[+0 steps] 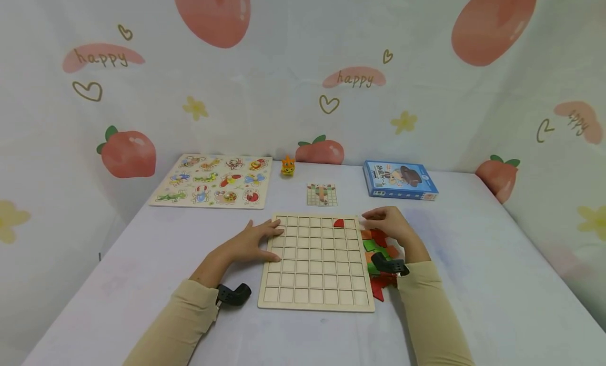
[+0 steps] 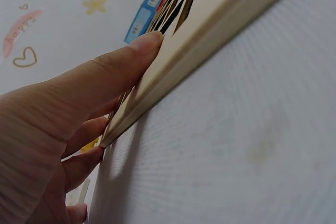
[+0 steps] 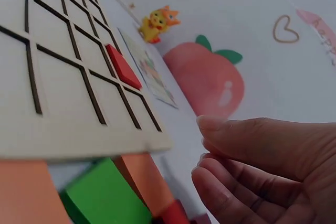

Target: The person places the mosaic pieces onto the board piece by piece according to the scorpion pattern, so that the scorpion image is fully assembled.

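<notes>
A square wooden grid board (image 1: 316,307) lies on the table between the hands. One red quarter-round piece (image 1: 339,223) sits in a cell of its far row, towards the right; in the right wrist view the red piece (image 3: 123,67) looks slightly raised. My left hand (image 1: 251,242) rests on the board's left edge, thumb (image 2: 142,45) on the rim and fingers spread. By the far right corner, my right hand (image 1: 389,222) hovers with loosely bent fingers (image 3: 220,195) and nothing visible between them. Several red, green and orange pieces (image 1: 374,246) are heaped beside the board, under the right wrist.
Behind the board lies a small pattern card (image 1: 322,195), with an orange-yellow toy figure (image 1: 288,166) farther back. An insect puzzle board (image 1: 213,181) occupies the back left. A blue box (image 1: 401,180) lies at the back right, before the patterned cloth backdrop.
</notes>
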Motion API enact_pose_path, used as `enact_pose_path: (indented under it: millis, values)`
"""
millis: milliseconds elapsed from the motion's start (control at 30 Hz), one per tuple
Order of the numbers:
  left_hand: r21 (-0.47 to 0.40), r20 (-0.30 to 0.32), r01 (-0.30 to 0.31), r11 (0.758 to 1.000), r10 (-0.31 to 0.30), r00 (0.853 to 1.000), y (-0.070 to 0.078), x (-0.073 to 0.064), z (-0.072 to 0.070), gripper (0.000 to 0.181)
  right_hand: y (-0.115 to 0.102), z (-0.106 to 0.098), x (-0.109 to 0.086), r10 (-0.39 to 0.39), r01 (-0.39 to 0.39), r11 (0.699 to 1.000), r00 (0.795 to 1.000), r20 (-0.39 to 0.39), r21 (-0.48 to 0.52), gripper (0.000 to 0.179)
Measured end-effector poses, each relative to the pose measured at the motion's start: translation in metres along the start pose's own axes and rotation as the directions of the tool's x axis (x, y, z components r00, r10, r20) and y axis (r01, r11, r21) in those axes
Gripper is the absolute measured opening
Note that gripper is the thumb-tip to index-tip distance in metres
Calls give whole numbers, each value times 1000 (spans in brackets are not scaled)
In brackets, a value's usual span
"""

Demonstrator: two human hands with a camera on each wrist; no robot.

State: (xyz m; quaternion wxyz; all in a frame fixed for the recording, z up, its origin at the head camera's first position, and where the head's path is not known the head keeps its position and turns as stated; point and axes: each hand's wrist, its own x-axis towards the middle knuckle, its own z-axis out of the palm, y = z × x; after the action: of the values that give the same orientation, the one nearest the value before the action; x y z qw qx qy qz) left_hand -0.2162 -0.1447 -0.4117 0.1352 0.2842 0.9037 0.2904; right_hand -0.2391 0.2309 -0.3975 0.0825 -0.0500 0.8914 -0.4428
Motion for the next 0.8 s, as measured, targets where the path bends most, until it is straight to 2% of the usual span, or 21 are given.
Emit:
enact_pose_path:
  millis: [167, 433, 800]
  values:
    - [-8, -1, -6, 1000, 6, 1000, 0, 0, 0, 74, 7, -12, -5, 41, -42, 999, 999, -35, -35, 37]
    - [6, 1, 3, 1000, -3, 1000, 0, -1, 0, 74, 18, -23, -13, 111, -112, 993, 992, -58, -23, 41]
    - [-5, -1, 12, 1000, -12, 1000, 0, 0, 1, 74, 25, -15, -3, 168, -173, 983, 983, -76, -63, 37]
